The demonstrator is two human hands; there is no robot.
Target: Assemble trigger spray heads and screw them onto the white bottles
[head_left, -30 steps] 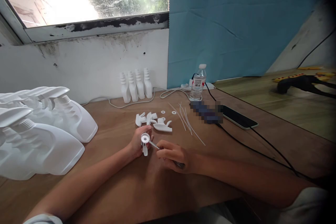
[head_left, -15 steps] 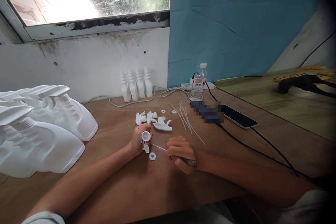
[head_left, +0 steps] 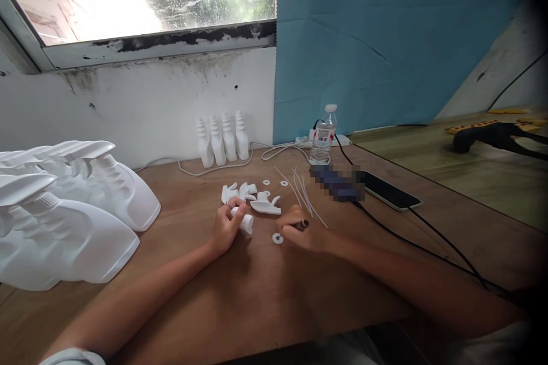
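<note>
From where I stand, the left hand [head_left: 225, 229] has a white spray head [head_left: 245, 223] gripped between thumb and fingers; half a second ago its round opening faced up, and now it is tipped over, opening towards the right hand [head_left: 306, 232]. That hand is curled round a slim tool [head_left: 302, 224], and it has swung the handle's end up; earlier the shaft pointed at the left hand. One larger white washer [head_left: 274, 238] has shifted too, from just below the left hand to just beside the right, with something dark showing at its hole; I can't tell if that's the tool's tip.

Just beyond the left fingers I count three loose spray heads [head_left: 265, 206] on the brown table [head_left: 257, 308], then three small washers [head_left: 284, 183]. A few thin white tubes [head_left: 305, 197] lie past the right hand, crossing too closely to count.

Farther out stand four small white bottles [head_left: 217, 142] by the wall, one clear water bottle [head_left: 322, 142], one phone [head_left: 387, 189], and, at far left, large white bottles [head_left: 100, 242] overlapping beyond counting.
</note>
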